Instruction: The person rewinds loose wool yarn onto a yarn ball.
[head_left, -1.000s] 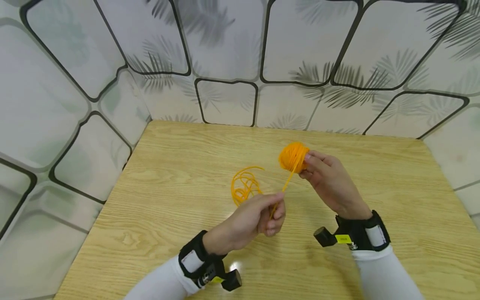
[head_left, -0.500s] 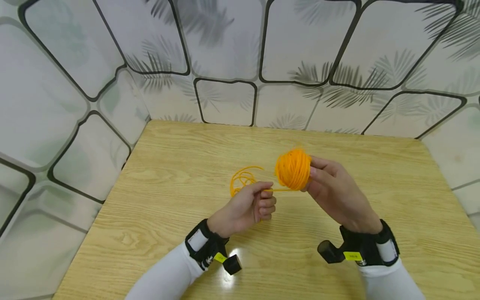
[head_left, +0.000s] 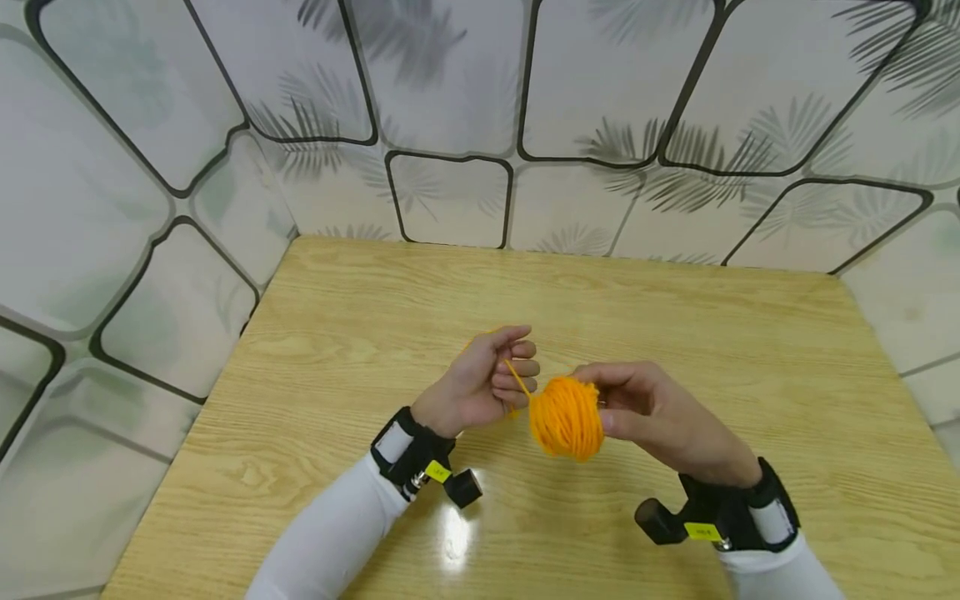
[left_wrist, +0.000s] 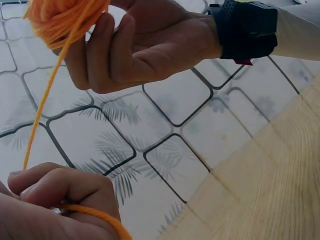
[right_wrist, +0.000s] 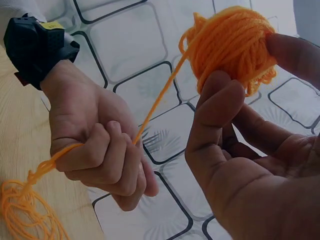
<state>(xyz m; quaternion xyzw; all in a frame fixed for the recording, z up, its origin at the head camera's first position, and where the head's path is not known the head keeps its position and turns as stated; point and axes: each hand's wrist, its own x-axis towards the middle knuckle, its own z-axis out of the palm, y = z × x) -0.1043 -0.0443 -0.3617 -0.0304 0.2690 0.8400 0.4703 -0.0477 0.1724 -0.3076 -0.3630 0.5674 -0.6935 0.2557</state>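
Observation:
An orange ball of yarn (head_left: 567,419) is pinched between the thumb and fingers of my right hand (head_left: 652,421), raised above the table. From its left side a taut yarn strand (right_wrist: 162,93) runs to my left hand (head_left: 483,379), whose curled fingers grip it. In the right wrist view the strand leaves that fist at the other side and drops to a loose tangle of yarn (right_wrist: 30,212) on the table. The left hand hides most of this tangle in the head view. The left wrist view shows the ball (left_wrist: 65,20) at its top edge.
The light wood-grained table (head_left: 360,292) reaches back to a wall (head_left: 457,75) patterned with dark outlines and grey leaves. Another wall stretch (head_left: 82,167) borders the left side. Each wrist wears a black strap with a small camera (head_left: 462,488).
My right hand has brought the ball nearer and lower, turning it so the strand leaves from its left side. The left hand has moved up and left, its palm turned more upward, still gripping the strand.

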